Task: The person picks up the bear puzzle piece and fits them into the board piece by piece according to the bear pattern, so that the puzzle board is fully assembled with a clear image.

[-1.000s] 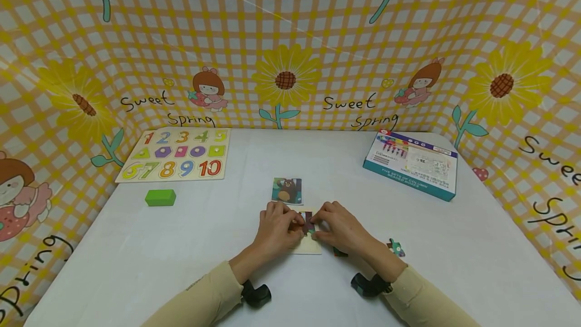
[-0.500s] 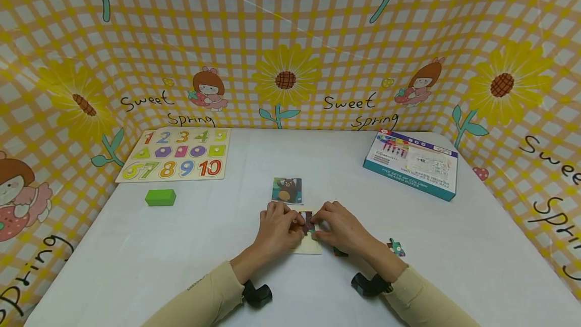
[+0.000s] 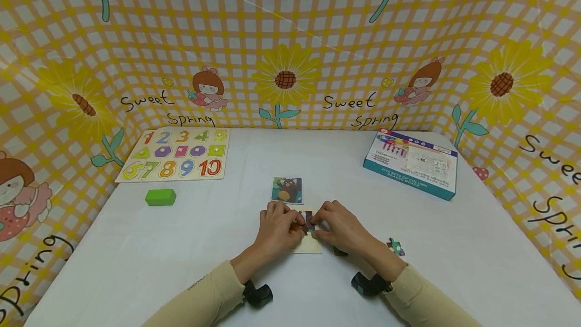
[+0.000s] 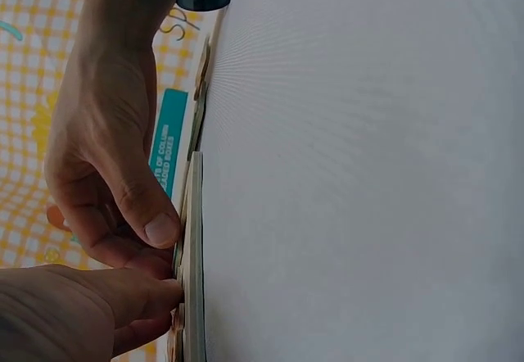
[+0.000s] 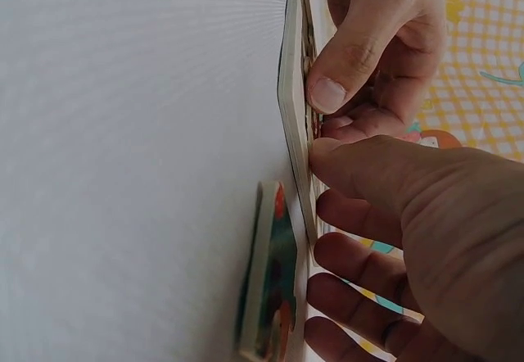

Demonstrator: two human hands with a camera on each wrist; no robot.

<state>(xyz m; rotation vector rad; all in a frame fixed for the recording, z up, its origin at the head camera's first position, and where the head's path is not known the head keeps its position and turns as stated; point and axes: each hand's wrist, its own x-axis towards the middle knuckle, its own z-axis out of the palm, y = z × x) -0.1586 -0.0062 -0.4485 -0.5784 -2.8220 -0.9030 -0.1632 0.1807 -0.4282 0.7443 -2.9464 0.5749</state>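
Observation:
A small wooden puzzle board [image 3: 306, 246] lies on the white table, its near part bare cream. Dark purple and brown puzzle pieces [image 3: 308, 222] fill part of its far side. From the left, my left hand [image 3: 278, 227] has its thumb and bent fingers pinching at a piece on the board, largely covering it. Opposite it, my right hand [image 3: 341, 228] pinches at the purple piece with thumb and forefinger; in the right wrist view its other fingers spread loosely beside the board. Fingertips of both hands nearly meet low over the board's edge [image 4: 195, 247] in the left wrist view.
A bear picture card [image 3: 287, 191] lies just beyond the board. Loose puzzle pieces lie beneath the right hand [image 5: 266, 276] and by the right wrist [image 3: 396, 247]. Farther off are a green block [image 3: 160, 197], a number board [image 3: 174, 155] and a teal-edged box [image 3: 410, 165].
Both hands stay at the board in nearly the same place; the purple piece between the fingertips shifts very slightly. Everything else lies as before.

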